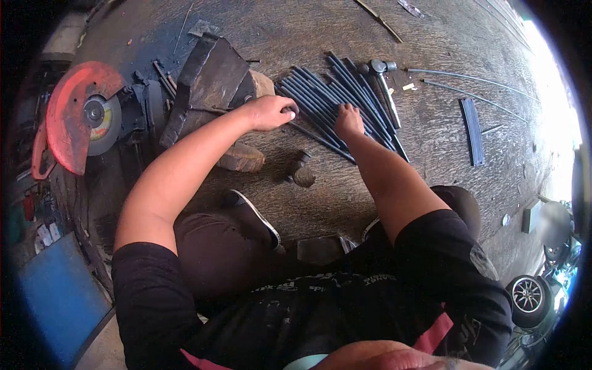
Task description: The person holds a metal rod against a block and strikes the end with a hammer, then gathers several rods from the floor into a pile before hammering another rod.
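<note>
A fanned pile of dark metal rods (314, 92) lies on the worn floor in front of me. My left hand (274, 113) is at the pile's left edge, its fingers curled in and the thumb against them; what they hold, if anything, is hidden. One rod end lies close below that thumb. Over the middle of the pile, my right hand (349, 121) has its fingers bent down around a rod, partly hidden by the hand itself. A hammer (381, 77) with a metal handle rests along the pile's right side.
Left of the pile stands a heavy angular metal block (213, 74), beside a cut-off saw (86, 117) with a red guard. A short rusty metal piece (301, 169) sits near my feet. Farther right are a neat rod bundle (472, 132), long thin rods (475, 77) and a wheel (528, 295).
</note>
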A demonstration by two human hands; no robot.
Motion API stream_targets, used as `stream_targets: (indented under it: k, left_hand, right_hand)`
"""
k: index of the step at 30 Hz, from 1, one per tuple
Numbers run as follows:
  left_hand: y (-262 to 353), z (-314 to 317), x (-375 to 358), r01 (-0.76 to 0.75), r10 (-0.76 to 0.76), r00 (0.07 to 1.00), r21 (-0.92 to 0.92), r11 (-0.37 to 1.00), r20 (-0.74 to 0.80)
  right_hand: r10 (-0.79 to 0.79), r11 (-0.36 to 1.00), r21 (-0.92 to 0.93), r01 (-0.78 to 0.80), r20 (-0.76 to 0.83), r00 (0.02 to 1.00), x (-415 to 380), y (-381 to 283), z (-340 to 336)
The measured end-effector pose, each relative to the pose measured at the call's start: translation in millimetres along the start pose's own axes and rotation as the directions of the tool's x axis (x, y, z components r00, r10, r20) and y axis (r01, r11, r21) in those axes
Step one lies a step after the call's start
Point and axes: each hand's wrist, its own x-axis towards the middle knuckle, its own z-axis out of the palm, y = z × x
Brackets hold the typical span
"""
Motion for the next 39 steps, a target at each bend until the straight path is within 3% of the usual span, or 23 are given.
stream_targets:
  k: [3, 5, 7, 9, 12, 23, 27, 31, 33, 35, 39]
  left_hand:
    - [3.5, -4.0, -4.4, -0.008, 0.008, 1.000, 0.003, 1.000, -0.006]
    - [5.4, -6.5, -5.5, -0.021, 0.021, 1.000, 0.010, 1.000, -0.016]
    - [2.3, -7.6, -6.3, 0.002, 0.001, 0.999, 0.060, 0.998, -0.050]
    - [4.0, -11.1, -11.1, 0.003, 0.001, 0.998, 0.051, 0.999, -0.064]
    - [11.1, -16.4, -19.0, -0.002, 0.008, 0.996, 0.075, 0.997, -0.083]
    - [-7.2, -11.6, -32.1, 0.006, 0.002, 0.996, 0.085, 0.996, -0.091]
    - [-6.2, -11.7, -33.9, 0.046, -0.043, 0.996, 0.034, 0.998, -0.074]
    - [-5.0, -12.0, -33.3, 0.016, -0.010, 0.996, 0.064, 0.998, -0.088]
    - [-2.6, -12.9, -33.8, 0.004, 0.004, 0.994, 0.081, 0.997, -0.106]
    - [4.1, -15.4, -34.4, -0.001, 0.002, 0.997, 0.012, 1.000, -0.081]
    - [13.2, -16.3, -36.2, -0.019, 0.025, 0.994, 0.055, 0.998, -0.107]
  right_hand:
    - [0.022, 0.999, 0.044, -0.025, 0.074, 0.997, -4.6, -4.5, -8.2]
    - [0.055, 0.998, 0.011, -0.059, 0.253, 0.966, -4.5, -12.3, -10.9]
    - [0.094, 0.995, -0.045, -0.085, 0.263, 0.960, -21.5, -30.8, -8.1]
    - [0.070, 0.997, 0.033, -0.076, 0.143, 0.987, -38.2, -38.9, 3.8]
    - [0.137, 0.990, -0.022, -0.136, 0.027, 0.990, -46.9, -49.4, 17.9]
    - [0.178, 0.979, -0.140, -0.151, 0.206, 0.962, -53.0, -62.4, 1.7]
    - [0.177, 0.963, -0.234, -0.135, 0.169, 0.970, -53.9, -47.7, 40.1]
    - [0.029, 0.940, -0.341, 0.028, 0.158, 0.987, -64.9, -19.2, 57.8]
    - [0.012, 0.945, -0.324, 0.035, 0.143, 0.990, -73.1, -14.5, 58.2]
    - [-0.090, 0.931, -0.328, 0.161, 0.222, 0.971, -83.0, -13.2, 48.6]
    - [-0.086, 0.928, -0.323, 0.187, 0.301, 0.950, -98.5, -21.9, 43.0]
